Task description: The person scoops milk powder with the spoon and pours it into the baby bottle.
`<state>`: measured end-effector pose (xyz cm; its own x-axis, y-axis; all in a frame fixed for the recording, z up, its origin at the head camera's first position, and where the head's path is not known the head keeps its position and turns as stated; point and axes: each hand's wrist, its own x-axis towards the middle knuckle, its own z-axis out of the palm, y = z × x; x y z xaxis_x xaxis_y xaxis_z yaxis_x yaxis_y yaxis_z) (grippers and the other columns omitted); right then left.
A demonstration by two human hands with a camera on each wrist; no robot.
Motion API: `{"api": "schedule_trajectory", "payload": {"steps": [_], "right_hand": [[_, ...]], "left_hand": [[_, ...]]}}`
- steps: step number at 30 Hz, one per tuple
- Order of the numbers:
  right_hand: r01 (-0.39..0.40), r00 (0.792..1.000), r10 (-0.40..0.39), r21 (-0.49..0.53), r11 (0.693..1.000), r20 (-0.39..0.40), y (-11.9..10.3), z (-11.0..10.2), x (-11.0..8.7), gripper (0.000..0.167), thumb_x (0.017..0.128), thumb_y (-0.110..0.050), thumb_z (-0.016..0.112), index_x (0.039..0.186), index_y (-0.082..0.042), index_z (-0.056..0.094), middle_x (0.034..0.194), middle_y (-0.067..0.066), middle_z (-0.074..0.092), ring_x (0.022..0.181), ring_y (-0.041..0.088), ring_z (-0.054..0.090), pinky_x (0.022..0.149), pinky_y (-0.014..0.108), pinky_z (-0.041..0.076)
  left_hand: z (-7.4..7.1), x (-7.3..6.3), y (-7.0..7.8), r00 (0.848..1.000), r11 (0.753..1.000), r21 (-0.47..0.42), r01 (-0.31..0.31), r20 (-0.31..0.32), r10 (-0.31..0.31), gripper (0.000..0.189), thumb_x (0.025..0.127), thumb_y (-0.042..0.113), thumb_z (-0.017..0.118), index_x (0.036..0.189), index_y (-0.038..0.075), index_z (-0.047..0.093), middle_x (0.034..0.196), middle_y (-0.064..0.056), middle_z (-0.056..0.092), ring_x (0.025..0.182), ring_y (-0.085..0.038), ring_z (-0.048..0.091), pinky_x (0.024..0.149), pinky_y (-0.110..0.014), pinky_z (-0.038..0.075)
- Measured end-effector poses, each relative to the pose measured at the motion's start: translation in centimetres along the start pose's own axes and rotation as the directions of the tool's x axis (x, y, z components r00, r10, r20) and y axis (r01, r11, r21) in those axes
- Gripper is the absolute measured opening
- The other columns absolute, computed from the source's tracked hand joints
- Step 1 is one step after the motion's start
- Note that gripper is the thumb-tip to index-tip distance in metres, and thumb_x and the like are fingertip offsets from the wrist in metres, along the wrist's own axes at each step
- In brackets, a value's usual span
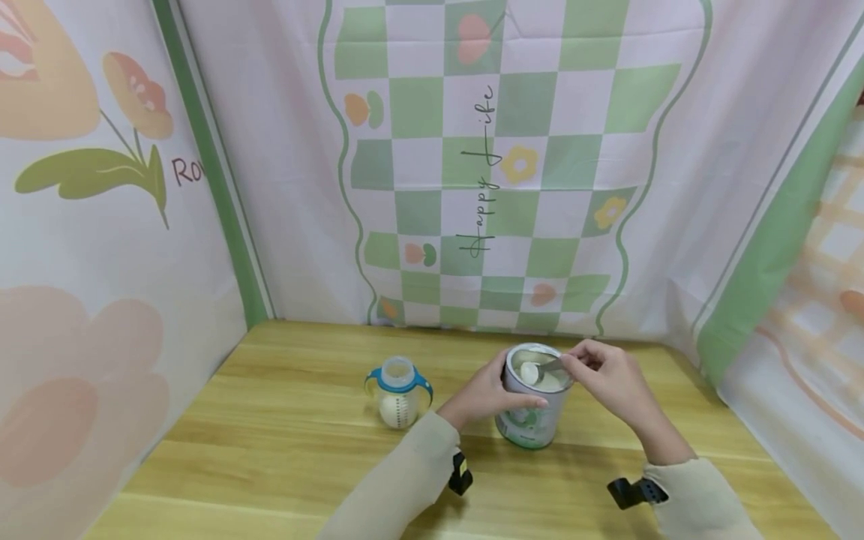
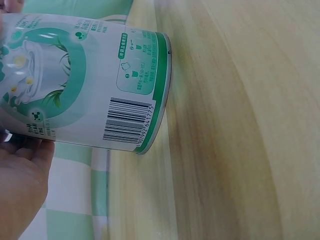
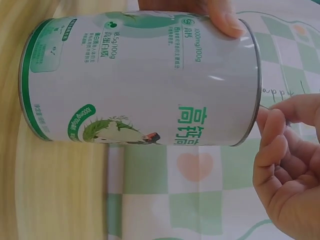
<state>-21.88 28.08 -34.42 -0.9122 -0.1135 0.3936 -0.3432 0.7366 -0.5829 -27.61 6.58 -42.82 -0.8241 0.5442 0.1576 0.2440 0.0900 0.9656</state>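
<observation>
A white and green milk powder can (image 1: pixel 529 424) stands upright on the table, its top uncovered. My left hand (image 1: pixel 487 394) grips the can's left side near the rim, thumb across the front. Between thumb and fingers, my right hand (image 1: pixel 610 379) pinches the handle of a metal spoon (image 1: pixel 551 365). The spoon's bowl is inside the can's mouth and bears white powder (image 1: pixel 529 373). In the left wrist view the can (image 2: pixel 75 85) shows its barcode. The right wrist view has the right hand (image 3: pixel 290 165) at the can's rim; the spoon's bowl is hidden there.
Left of the can stands a baby bottle (image 1: pixel 398 409) with blue handles, uncapped, holding a pale content. The wooden table (image 1: pixel 270 420) runs back to a patterned curtain (image 1: pixel 466 165). Black wrist cameras (image 1: pixel 460 474) sit on both cuffs.
</observation>
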Motion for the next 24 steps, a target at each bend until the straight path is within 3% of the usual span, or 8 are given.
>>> {"api": "schedule_trajectory", "payload": {"steps": [5,8,13,18,24], "right_hand": [[-0.087,0.996,0.089,0.166,0.982,-0.005,0.8,0.0,0.0,0.028,0.101,-0.027,0.063,0.099,0.000,0.071,0.082,0.008,0.071,0.070,0.010,0.062,0.059,0.026,0.050],[-0.147,0.989,0.147,0.282,0.948,0.019,1.4,0.0,0.0,0.032,0.102,-0.023,0.061,0.104,0.008,0.067,0.084,0.010,0.070,0.072,0.011,0.063,0.061,0.025,0.052],[-0.208,0.978,0.200,0.409,0.888,0.063,2.6,0.1,0.0,0.035,0.103,-0.019,0.058,0.109,0.015,0.063,0.084,0.002,0.069,0.074,0.010,0.062,0.064,0.023,0.054],[-0.242,0.969,0.234,0.469,0.849,0.076,3.3,0.0,0.0,0.034,0.104,-0.018,0.057,0.109,0.016,0.061,0.083,-0.002,0.067,0.074,0.008,0.060,0.066,0.024,0.054],[-0.266,0.963,0.252,0.468,0.843,0.094,3.5,-0.1,0.0,0.034,0.103,-0.017,0.058,0.109,0.016,0.060,0.082,-0.003,0.066,0.074,0.007,0.060,0.066,0.022,0.054]], "left_hand": [[0.1,-0.1,0.1,1.000,1.000,0.013,0.005,-0.008,-0.005,0.080,0.080,0.040,0.086,0.145,0.035,0.040,0.127,0.015,0.055,0.111,-0.006,0.057,0.094,-0.036,0.048],[0.1,-0.2,0.2,1.000,1.000,0.022,0.011,-0.014,-0.011,0.081,0.080,0.040,0.086,0.146,0.034,0.040,0.127,0.015,0.055,0.111,-0.006,0.057,0.093,-0.036,0.048],[0.1,-0.2,0.3,1.000,1.000,0.019,0.008,-0.018,-0.008,0.082,0.080,0.039,0.087,0.147,0.033,0.040,0.128,0.014,0.055,0.113,-0.006,0.056,0.094,-0.037,0.048],[0.1,-0.1,0.1,1.000,1.000,0.025,-0.002,-0.021,0.003,0.083,0.080,0.038,0.087,0.148,0.034,0.039,0.128,0.015,0.055,0.114,-0.006,0.055,0.096,-0.038,0.047],[0.1,-0.1,0.0,1.000,1.000,0.018,0.006,-0.027,-0.005,0.084,0.079,0.040,0.087,0.147,0.036,0.040,0.128,0.016,0.055,0.115,-0.006,0.055,0.097,-0.039,0.046]]}}
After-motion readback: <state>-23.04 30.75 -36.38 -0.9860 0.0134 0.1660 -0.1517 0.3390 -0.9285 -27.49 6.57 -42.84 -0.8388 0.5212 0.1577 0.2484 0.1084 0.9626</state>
